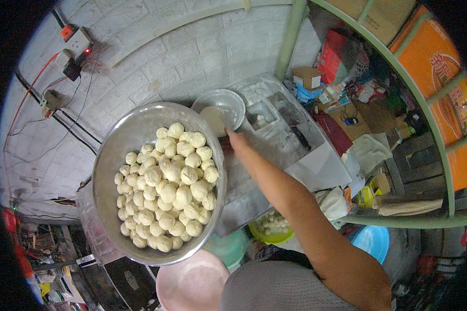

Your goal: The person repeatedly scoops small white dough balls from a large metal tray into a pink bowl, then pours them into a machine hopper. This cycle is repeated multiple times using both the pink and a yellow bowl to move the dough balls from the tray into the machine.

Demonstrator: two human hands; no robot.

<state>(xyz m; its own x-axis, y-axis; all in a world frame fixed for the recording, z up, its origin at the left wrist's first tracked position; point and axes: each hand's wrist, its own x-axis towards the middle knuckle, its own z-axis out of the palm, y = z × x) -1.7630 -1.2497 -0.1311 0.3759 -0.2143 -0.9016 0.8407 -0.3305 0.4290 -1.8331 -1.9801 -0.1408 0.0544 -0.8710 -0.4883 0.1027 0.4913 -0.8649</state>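
Before me a large stainless steel bowl (108, 155) fills the left middle of the view, heaped with pale, floury dough balls (167, 192). My right arm reaches up past its right rim. My right hand (235, 142) is partly hidden behind that rim, its thumb at the edge of a pale round patch (214, 119). That patch overlaps a smaller metal basin (233, 99) by the wall; whether it is a held piece or something in the basin cannot be made out. My left hand is out of view.
The floury table (253, 194) carries a small tray (270, 112) and a black-handled tool (299, 138). Below are a pink basin (194, 278), a green basin (233, 247) and a yellow-green basin (270, 237) holding pale balls. A green metal frame (292, 39) and power sockets (78, 41) flank the wall.
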